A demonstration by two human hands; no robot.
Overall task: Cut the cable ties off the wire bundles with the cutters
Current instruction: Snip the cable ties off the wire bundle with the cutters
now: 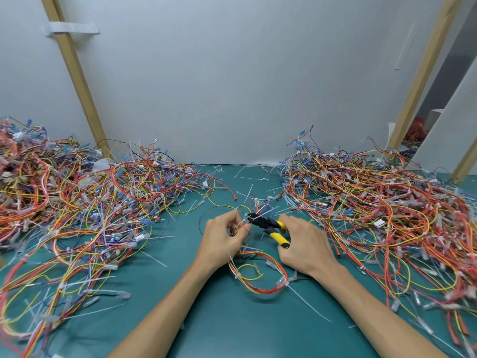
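My left hand (224, 235) pinches a wire bundle (260, 273) of red, yellow and orange wires that loops down onto the green mat between my forearms. A white cable tie (242, 223) sticks out from the bundle at my left fingertips. My right hand (302, 242) grips the cutters (271, 227), which have yellow and black handles. Their black jaws point left and sit at the cable tie, right beside my left thumb. Whether the jaws are closed on the tie is too small to tell.
A large heap of tangled wires (77, 208) covers the left of the green mat (211, 313). Another heap of wires (387, 210) fills the right side. Cut white ties (247, 189) lie scattered at the back centre. A white wall and two slanted wooden posts stand behind.
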